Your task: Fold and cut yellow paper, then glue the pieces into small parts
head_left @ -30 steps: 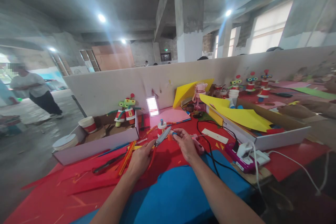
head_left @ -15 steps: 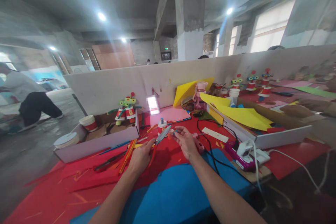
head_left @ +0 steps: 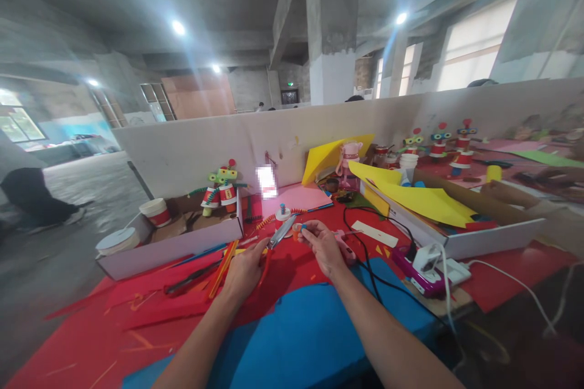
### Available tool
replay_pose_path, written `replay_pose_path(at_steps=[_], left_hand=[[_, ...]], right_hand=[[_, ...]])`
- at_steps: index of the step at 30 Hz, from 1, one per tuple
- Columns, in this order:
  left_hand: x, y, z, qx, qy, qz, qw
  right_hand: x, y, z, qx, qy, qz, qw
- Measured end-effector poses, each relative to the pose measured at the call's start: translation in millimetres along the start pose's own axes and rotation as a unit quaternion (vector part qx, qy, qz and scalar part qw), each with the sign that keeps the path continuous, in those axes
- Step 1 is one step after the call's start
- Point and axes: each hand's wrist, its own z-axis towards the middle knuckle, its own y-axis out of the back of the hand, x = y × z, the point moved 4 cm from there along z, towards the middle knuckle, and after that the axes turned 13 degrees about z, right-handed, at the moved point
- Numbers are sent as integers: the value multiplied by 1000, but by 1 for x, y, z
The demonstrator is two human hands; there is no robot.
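Note:
My left hand (head_left: 244, 268) is closed around the handles of red-handled scissors (head_left: 281, 233), their blades pointing up and away toward the right. Between the fingertips of my right hand (head_left: 325, 248) is a small orange and blue piece (head_left: 298, 230), close to the scissor tips but seemingly apart from them. Its exact shape is too small to make out. Just behind the blades stands a white and red paper cup (head_left: 283, 214) with a blue coil on top and orange folded paper strips at its sides. A pink glue gun (head_left: 345, 248) lies beside my right hand, partly covered by it.
At left, a white box (head_left: 173, 249) holds cup figures and paper cups. Another box (head_left: 493, 237) with yellow paper stands at right, near a purple power strip (head_left: 424, 276) and trailing cables. Dark-handled scissors (head_left: 191, 279) and orange strips lie left. Another person's arm shows far right.
My right fingers have turned slightly, so more of the orange piece shows. My left hand and the scissors have barely moved. A person at far left has walked further out of view.

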Motion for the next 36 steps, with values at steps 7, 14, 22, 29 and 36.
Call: replay_pose_path(at_steps=[7,14,22,29,36], left_hand=[[3,-1,-1,-14,12,-22,1000],[4,2,-1,-15,21,-40,999],[4,2,-1,-9,22,-35,999],[3,4,-1,-1,22,-37,999],[3,4,-1,-1,13,-46,999]], right_hand=[[3,-5,-3,39,27,-30,998],[5,-6,-5,62,49,-8,997],[6,-6,-4,42,77,-50,995],[9,-9,-7,36,80,-64,994],[7,-5,-4,33,46,-12,998]])
